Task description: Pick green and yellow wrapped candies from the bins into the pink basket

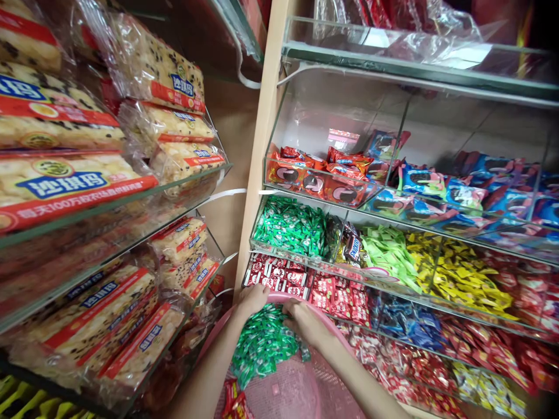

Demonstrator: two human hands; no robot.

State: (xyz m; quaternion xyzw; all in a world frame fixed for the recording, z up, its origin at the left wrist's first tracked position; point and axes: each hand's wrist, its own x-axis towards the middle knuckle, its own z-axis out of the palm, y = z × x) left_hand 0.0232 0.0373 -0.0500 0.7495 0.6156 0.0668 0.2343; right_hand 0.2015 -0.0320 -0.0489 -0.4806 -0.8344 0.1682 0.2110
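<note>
Fingers (pixel 263 293) pinching curved rim (pixel 280 297), perforated pink plastic basket (pixel 286 391), glossy green candies (pixel 264 343) heaped inside

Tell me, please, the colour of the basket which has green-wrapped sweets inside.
The basket is pink; it shows in the head view.

basket (pixel 288 393): was pink with a mesh pattern. candies (pixel 262 343) inside: were green, flecked white. packets (pixel 238 406) inside: were red with yellow touches. shelved cakes (pixel 168 78): were cream, dark-speckled, banded red, labelled blue. shelved sweets (pixel 467 276): were yellow.
</note>
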